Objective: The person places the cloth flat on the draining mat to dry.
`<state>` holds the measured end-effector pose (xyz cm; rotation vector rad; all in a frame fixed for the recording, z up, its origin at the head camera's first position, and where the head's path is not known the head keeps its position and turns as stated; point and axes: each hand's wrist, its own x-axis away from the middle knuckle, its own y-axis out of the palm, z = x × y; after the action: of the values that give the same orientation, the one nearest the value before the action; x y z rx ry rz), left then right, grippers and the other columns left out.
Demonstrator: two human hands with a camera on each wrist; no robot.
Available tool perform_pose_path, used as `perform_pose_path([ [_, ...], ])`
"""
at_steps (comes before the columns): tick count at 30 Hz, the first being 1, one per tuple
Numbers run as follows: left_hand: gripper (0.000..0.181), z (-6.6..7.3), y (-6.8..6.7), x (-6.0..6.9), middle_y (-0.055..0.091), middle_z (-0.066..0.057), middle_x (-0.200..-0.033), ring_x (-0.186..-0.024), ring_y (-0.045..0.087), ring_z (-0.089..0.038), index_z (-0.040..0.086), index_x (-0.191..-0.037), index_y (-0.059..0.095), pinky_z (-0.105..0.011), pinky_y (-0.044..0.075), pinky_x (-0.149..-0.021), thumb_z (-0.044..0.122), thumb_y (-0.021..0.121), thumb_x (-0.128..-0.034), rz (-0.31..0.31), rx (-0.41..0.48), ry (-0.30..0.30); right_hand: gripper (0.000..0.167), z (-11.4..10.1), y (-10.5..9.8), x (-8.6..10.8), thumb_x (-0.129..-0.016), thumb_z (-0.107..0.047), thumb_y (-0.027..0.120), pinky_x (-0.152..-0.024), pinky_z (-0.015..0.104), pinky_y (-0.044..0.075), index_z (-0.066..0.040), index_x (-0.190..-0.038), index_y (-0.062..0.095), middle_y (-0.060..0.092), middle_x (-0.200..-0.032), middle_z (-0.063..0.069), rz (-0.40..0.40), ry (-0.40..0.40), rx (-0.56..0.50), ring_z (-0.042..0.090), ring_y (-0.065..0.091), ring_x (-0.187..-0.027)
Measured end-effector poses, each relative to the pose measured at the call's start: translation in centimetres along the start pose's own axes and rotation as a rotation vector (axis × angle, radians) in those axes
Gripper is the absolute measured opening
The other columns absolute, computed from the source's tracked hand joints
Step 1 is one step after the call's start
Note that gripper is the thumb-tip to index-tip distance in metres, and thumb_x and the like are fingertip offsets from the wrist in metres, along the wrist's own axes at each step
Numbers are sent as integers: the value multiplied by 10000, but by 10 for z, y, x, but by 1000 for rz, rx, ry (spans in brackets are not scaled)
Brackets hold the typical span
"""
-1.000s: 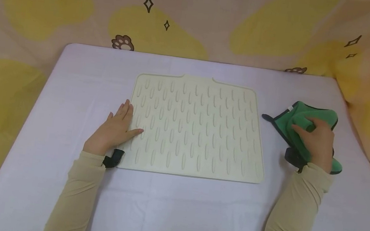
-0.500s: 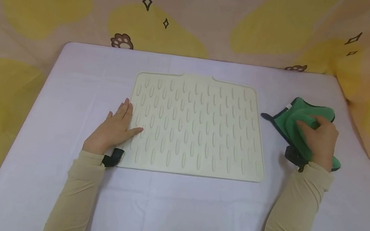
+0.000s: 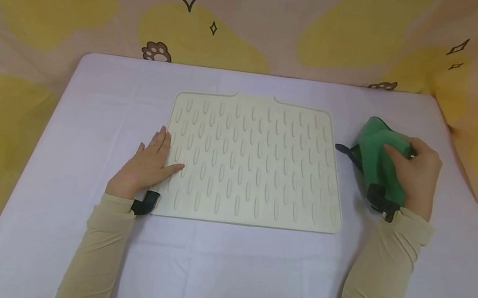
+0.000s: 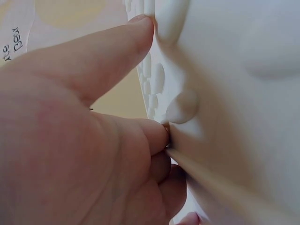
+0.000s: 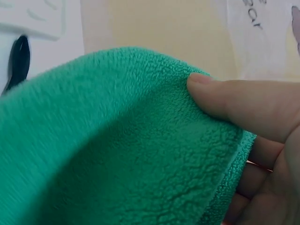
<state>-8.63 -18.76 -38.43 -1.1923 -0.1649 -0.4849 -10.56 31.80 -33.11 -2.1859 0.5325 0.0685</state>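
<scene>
A cream mat with rows of raised oval ridges lies flat on the white-covered table. My left hand rests on its left edge, fingers extended and thumb spread over the ridges; in the left wrist view the thumb touches the ridged surface. To the right of the mat, my right hand pinches a folded green cloth with dark trim and a dark hanging loop. Up close in the right wrist view, the thumb presses on the fuzzy cloth and the other fingers go behind it.
White cloth covers the table. A patterned yellow and beige curtain hangs behind it and along both sides. Each wrist carries a black camera mount, such as the left one.
My right hand has gathered the green cloth and drawn it up slightly, so its lower flap no longer shows beside the wrist. The left hand stays on the mat.
</scene>
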Motion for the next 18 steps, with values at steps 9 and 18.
perform_pose_path([
  [9, 885, 1, -1, 1, -142, -239, -1524, -1411, -71, -367, -128, -1439, -17, -619, 31, -1080, 451, 462, -970, 8, 2, 3, 381, -24, 3, 5, -860, -289, 691, -631, 161, 354, 17, -1087, 677, 616, -903, -34, -39, -18, -39, 68, 457, -743],
  [18, 886, -1, -1, -1, -137, -244, -1523, -1410, -64, -372, -133, -1436, -10, -631, 41, -1073, 446, 469, -968, 11, -4, 9, 323, -40, 8, 9, -841, -230, 724, -486, 164, 319, 4, -1061, 692, 552, -786, -150, -58, -98, -61, 62, 403, -586],
])
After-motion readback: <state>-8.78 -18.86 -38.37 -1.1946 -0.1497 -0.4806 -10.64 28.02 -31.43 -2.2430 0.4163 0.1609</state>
